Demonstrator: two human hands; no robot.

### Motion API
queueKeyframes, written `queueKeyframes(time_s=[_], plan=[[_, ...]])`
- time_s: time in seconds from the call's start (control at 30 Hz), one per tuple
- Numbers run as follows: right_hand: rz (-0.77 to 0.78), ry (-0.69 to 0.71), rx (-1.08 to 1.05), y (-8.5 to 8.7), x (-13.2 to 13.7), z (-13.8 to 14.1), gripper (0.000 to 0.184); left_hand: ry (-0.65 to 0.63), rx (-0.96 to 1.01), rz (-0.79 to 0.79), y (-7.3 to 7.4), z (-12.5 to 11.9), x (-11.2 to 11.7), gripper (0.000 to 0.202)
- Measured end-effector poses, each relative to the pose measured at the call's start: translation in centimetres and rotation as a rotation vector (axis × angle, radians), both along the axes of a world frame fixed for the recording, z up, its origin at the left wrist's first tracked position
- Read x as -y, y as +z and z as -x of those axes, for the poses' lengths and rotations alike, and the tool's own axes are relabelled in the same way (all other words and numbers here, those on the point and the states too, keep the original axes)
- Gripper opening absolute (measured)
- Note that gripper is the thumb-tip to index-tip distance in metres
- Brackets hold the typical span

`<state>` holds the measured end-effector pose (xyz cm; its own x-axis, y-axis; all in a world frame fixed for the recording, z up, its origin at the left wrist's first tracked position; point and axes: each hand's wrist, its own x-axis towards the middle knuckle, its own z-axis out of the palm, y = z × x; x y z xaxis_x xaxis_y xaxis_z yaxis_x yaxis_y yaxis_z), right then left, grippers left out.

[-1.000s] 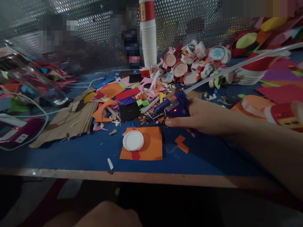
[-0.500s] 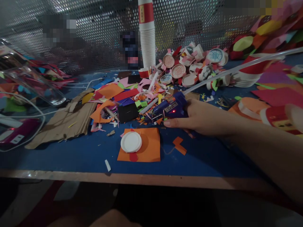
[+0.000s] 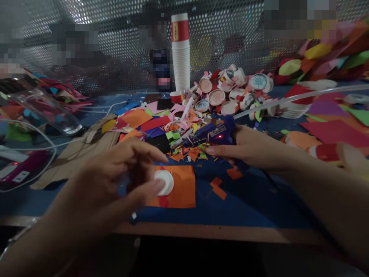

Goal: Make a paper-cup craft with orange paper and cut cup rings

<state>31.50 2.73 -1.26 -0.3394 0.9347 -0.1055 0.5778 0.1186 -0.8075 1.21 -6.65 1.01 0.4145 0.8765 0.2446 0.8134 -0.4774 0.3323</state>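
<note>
My right hand (image 3: 245, 148) is wrapped round a blue hot glue gun (image 3: 213, 132), whose red light glows and whose nozzle points left over the paper scraps. A clear glue stick (image 3: 268, 102) runs out of its back end. On the blue table lies an orange paper square (image 3: 184, 188) with a round white paper-cup base (image 3: 166, 183) on it, a bit of red paper (image 3: 163, 201) poking out below. My left hand (image 3: 123, 181), slightly blurred, hovers at the left of the cup base with thumb and fingers apart. Its thumb tip overlaps the base's edge; whether it touches I cannot tell.
A tall stack of paper cups (image 3: 181, 65) stands at the back beside a heap of cut cup bases (image 3: 216, 97). Coloured paper scraps (image 3: 155, 123), cardboard (image 3: 75, 154), a clear container (image 3: 54, 111) and a purple power strip (image 3: 23, 165) with white cables lie around.
My left hand has come into view from the lower left, over to the cup base. My right hand still holds the glue gun in nearly the same place.
</note>
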Motion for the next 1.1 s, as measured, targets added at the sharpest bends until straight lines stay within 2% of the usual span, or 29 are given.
queueKeyframes(time_s=[0.07, 0.13, 0.2, 0.3, 0.47, 0.67, 0.93, 1.0, 1.1], plan=[[0.038, -0.015, -0.041, 0.3, -0.2, -0.3, 0.049, 0.089, -0.045, 0.083, 1.2, 0.4, -3.6, 0.030], [0.095, -0.080, -0.110, 0.5, -0.5, -0.8, 0.047, 0.124, -0.144, 0.174, 1.9, 0.8, -5.9, 0.032], [0.126, -0.138, -0.195, 0.5, -1.0, -1.6, 0.047, 0.134, -0.225, 0.294, 2.0, 1.2, -6.7, 0.039], [0.105, -0.204, -0.222, 0.3, -2.1, -2.9, 0.050, 0.118, -0.293, 0.411, 1.4, 1.8, -6.3, 0.041], [0.096, -0.263, -0.285, -0.9, -3.1, -3.8, 0.042, -0.010, -0.282, 0.319, 0.4, 2.5, -5.8, 0.033], [0.113, -0.279, -0.293, -2.0, -3.2, -3.6, 0.044, -0.170, -0.260, 0.242, 0.6, 1.9, -6.4, 0.030], [0.120, -0.239, -0.285, -1.9, -2.4, -4.4, 0.040, -0.183, -0.230, 0.345, 0.7, 1.2, -6.5, 0.026], [0.104, -0.236, -0.270, -1.5, -2.1, -4.4, 0.040, -0.212, -0.203, 0.280, 0.9, 1.2, -6.3, 0.027], [0.086, -0.226, -0.211, -1.0, -1.8, -4.2, 0.043, -0.282, -0.170, 0.047, 1.3, 1.3, -5.8, 0.030]])
